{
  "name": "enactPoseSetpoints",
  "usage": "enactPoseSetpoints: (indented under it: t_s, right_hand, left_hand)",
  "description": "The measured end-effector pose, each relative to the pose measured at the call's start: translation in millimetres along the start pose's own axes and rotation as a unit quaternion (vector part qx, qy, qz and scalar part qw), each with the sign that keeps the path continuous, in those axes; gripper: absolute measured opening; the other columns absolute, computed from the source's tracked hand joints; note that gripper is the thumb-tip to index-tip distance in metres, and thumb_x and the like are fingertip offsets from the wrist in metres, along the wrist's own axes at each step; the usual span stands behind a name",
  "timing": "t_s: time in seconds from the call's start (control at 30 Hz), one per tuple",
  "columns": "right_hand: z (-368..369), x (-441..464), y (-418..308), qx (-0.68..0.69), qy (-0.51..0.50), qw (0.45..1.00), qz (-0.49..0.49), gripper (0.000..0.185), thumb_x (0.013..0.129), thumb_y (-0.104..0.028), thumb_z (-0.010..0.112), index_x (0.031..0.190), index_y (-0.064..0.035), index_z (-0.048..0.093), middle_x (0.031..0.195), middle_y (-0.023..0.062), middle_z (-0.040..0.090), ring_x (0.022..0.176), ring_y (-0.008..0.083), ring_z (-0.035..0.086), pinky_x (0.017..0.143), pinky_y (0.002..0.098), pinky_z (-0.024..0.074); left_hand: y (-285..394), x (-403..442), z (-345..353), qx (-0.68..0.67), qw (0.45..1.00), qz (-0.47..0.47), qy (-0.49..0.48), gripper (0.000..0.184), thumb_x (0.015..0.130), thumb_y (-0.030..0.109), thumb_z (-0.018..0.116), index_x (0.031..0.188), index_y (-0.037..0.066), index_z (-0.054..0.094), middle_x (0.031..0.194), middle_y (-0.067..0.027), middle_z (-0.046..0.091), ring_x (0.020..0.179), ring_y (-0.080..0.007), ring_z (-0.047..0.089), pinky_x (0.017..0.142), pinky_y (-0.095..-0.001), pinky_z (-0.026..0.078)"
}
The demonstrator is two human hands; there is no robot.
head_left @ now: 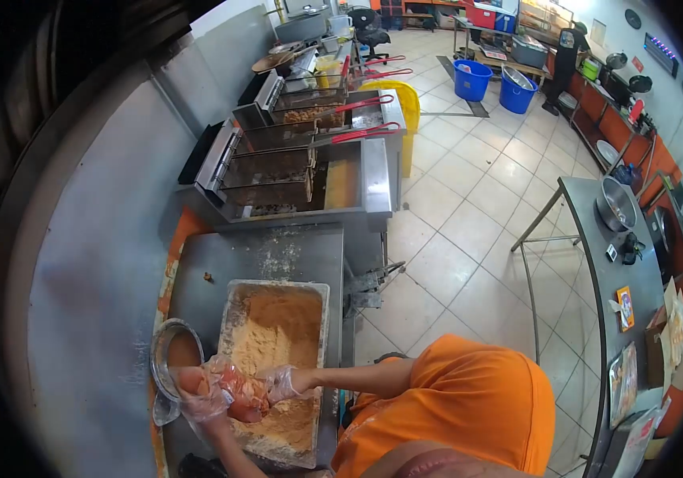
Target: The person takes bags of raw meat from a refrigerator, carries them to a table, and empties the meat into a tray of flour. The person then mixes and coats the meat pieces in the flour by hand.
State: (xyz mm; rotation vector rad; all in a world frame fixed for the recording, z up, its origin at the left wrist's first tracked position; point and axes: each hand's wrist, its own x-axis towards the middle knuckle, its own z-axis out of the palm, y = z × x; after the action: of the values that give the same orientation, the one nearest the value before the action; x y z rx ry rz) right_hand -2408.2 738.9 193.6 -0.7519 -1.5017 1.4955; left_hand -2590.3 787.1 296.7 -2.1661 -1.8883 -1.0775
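Both hands wear clear plastic gloves. My left hand (204, 401) is closed around raw, reddish meat (239, 392), between a metal bowl (156, 360) and a rectangular tub of flour (324, 319). Brownish liquid shows inside the bowl. From the right, my right hand (284, 383) reaches over the tub and lies against the right end of the meat; its fingers are partly hidden, and its grip is unclear. Pale and orange-brown flour fills the tub beneath the meat.
Fryers (376, 179) with red-handled baskets stand beyond the steel counter (278, 247). A metal table (588, 231) at the right bears a bowl and packets. Farther back are blue buckets (471, 82), a yellow bin (407, 103) and a person in dark clothes (569, 64).
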Motion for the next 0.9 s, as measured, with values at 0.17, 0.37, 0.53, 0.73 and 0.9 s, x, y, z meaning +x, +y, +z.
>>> enactPoseSetpoints:
  t_s: [0.17,0.37,0.53,0.73,0.9]
  right_hand:
    - [4,-4,5,0.038,-0.004,0.999,-0.019,0.064,0.077,-0.035,0.078,0.130,-0.0071,0.053,0.113,0.0105,0.064,0.104,0.0213,0.060,0.090,0.0334,0.0463]
    - [6,1,-4,-0.182,0.095,0.978,-0.048,0.067,0.075,-0.034,0.077,0.129,-0.0037,0.051,0.111,0.0143,0.063,0.100,0.0260,0.062,0.087,0.0344,0.0488]
    - [5,8,-7,-0.270,0.125,0.955,-0.013,0.061,0.075,-0.027,0.079,0.125,-0.0022,0.055,0.113,0.0129,0.063,0.103,0.0248,0.061,0.089,0.0359,0.0504]
    - [8,13,50,-0.020,0.138,0.980,-0.142,0.068,0.079,-0.044,0.076,0.129,-0.0042,0.053,0.128,0.0110,0.056,0.116,0.0252,0.056,0.095,0.0365,0.0490]
    - [12,9,112,-0.189,0.152,0.965,-0.098,0.076,0.075,-0.041,0.079,0.136,-0.0062,0.048,0.130,0.0119,0.055,0.115,0.0280,0.056,0.099,0.0392,0.0437]
  left_hand:
    - [-44,1,21,0.003,0.976,0.220,0.005,0.078,0.072,0.028,0.080,0.131,-0.008,0.044,0.100,-0.0226,0.067,0.091,-0.0418,0.065,0.080,-0.0437,0.053]
    - [-74,-17,51,-0.419,0.900,-0.107,-0.049,0.068,0.077,0.016,0.077,0.133,-0.006,0.044,0.106,-0.0213,0.065,0.093,-0.0333,0.066,0.081,-0.0356,0.053]
    - [-21,-30,22,-0.416,0.876,-0.198,-0.142,0.058,0.082,0.013,0.075,0.130,-0.006,0.048,0.119,-0.0175,0.061,0.103,-0.0214,0.062,0.088,-0.0319,0.049]
    - [-26,-37,45,-0.469,0.869,-0.149,-0.050,0.043,0.083,0.012,0.073,0.119,-0.005,0.057,0.116,-0.0160,0.064,0.106,-0.0229,0.062,0.093,-0.0341,0.048]
    - [-113,-53,125,-0.217,0.975,-0.007,-0.044,0.049,0.082,0.030,0.069,0.123,0.004,0.058,0.113,-0.0128,0.066,0.098,-0.0274,0.064,0.087,-0.0369,0.051]
